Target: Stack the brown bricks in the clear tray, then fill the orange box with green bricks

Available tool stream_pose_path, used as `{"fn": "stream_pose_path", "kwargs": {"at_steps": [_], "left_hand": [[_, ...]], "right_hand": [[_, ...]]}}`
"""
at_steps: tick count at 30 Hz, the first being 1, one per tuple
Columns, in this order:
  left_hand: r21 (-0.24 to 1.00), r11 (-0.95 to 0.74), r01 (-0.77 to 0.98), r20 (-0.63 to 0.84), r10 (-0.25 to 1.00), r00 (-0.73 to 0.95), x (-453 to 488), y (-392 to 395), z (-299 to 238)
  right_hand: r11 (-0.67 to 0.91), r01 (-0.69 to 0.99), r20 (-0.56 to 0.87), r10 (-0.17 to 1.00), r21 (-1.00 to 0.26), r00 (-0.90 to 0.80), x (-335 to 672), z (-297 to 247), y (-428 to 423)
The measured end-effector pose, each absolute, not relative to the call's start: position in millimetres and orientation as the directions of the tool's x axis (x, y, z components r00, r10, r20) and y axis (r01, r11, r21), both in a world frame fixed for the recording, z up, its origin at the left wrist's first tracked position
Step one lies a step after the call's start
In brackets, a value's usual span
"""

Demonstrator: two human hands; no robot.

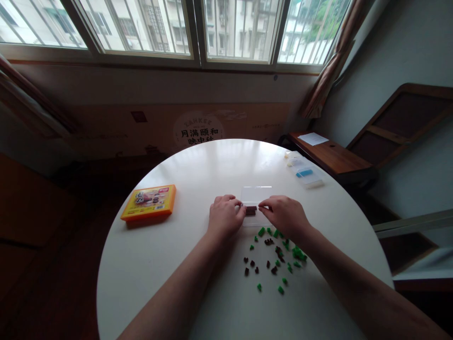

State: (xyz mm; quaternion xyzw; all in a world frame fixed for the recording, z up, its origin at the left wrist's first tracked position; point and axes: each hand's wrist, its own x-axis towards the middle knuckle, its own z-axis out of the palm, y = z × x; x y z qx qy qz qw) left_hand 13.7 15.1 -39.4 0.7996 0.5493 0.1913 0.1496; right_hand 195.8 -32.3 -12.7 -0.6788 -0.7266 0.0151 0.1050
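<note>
My left hand [225, 216] and my right hand [285, 215] meet over a clear plastic tray [256, 194] on the round white table [198, 179]. Both pinch a small dark brown block piece [251, 210] from either end, fingers curled in. Just in front of my hands lie several tiny green bricks [296, 253] and several dark brown bricks [250, 265], scattered loose on the table.
An orange box [149, 202] lies at the table's left. Small clear plastic boxes, one with a blue piece [305, 173], sit at the far right edge. A wooden side table with a white paper [313, 138] stands beyond, under the window.
</note>
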Motion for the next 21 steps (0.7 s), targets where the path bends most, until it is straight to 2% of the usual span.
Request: {"fn": "stream_pose_path", "kwargs": {"at_steps": [3, 5, 8, 11, 14, 21], "left_hand": [[0.448, -0.353, 0.821, 0.143, 0.935, 0.324, 14, 16, -40], [0.448, -0.355, 0.821, 0.145, 0.934, 0.325, 14, 17, -41], [0.444, -0.356, 0.822, 0.146, 0.934, 0.326, 14, 17, -41], [0.436, -0.363, 0.824, 0.156, 0.932, 0.328, 14, 18, -41], [0.431, -0.371, 0.822, 0.165, 0.929, 0.332, 14, 18, -41], [0.436, -0.38, 0.816, 0.173, 0.925, 0.339, 13, 19, -43]], "right_hand": [[0.177, 0.955, 0.208, 0.97, -0.238, -0.128, 207, -5, -42], [0.289, 0.901, 0.205, 0.951, -0.325, -0.231, 214, 3, -51], [0.461, 0.776, 0.062, 0.873, -0.431, -0.484, 218, 18, -65], [0.552, 0.686, -0.082, 0.748, -0.474, -0.659, 214, 29, -76], [0.599, 0.662, -0.133, 0.688, -0.451, -0.713, 210, 32, -80], [0.613, 0.67, -0.161, 0.676, -0.418, -0.719, 207, 18, -74]]}}
